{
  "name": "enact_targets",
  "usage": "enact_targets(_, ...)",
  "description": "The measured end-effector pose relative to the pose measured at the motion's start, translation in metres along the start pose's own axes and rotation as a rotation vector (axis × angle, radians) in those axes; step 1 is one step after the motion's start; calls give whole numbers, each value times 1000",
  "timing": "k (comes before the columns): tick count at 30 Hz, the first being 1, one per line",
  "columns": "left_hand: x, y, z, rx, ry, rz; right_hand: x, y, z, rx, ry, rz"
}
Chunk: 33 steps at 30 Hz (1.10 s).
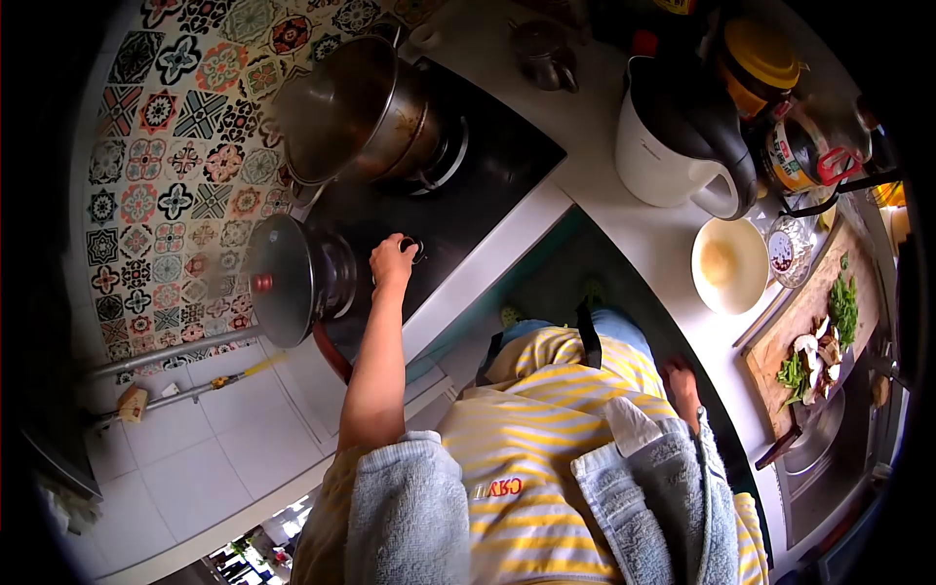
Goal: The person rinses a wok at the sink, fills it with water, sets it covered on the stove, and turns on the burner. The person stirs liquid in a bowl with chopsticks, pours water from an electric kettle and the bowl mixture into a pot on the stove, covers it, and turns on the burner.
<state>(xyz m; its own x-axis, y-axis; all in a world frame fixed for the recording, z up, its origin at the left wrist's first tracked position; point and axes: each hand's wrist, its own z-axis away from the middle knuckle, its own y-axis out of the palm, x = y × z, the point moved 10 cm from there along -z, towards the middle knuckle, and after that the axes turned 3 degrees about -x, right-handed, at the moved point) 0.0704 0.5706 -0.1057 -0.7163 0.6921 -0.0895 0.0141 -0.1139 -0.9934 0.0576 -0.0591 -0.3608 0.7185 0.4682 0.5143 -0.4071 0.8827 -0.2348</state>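
Observation:
My left hand [392, 259] reaches out to the black cooktop [468, 219], its fingers closed around a stove knob [416, 251] near the front edge. Just left of that hand, a pan with a glass lid [283, 283] sits on one burner, a red knob on the lid. Its reddish handle [331, 353] points toward me. On the other burner stands a large steel pot [390, 127] with a clear, steamy lid tilted up. Down beside my hip hangs my right hand [682, 382], fingers loosely bent and apart, nothing visible in it.
On the right counter are a white kettle [653, 146], a cream bowl [729, 265], a glass jar [786, 252] and several condiment jars. A cutting board [765, 366] holds sliced mushrooms [819, 356] and chopped greens [842, 307], beside a sink [824, 429]. A dark teapot [544, 54] stands behind the cooktop.

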Motion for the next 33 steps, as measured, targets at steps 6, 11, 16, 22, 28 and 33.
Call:
enact_targets(6, 5, 2, -2, -11, -24, 15, -5, -2, -9, -17, -13, -42)
enact_targets(11, 10, 1, -3, -77, -33, 16, -10, -1, -16, 7, -17, -84)
enact_targets(16, 16, 3, -5, -127, -35, 15, -9, -3, -15, -14, -8, -105)
enact_targets(22, 11, 0, -2, -22, -112, 26, -9, -2, -15, -4, -27, -139)
enact_targets(28, 5, -6, 0, -27, -113, -9, -10, -3, -15, -9, 1, -162)
enact_targets(33, 8, -3, -2, -27, -119, 1, -5, -3, -15, 2, -15, -113)
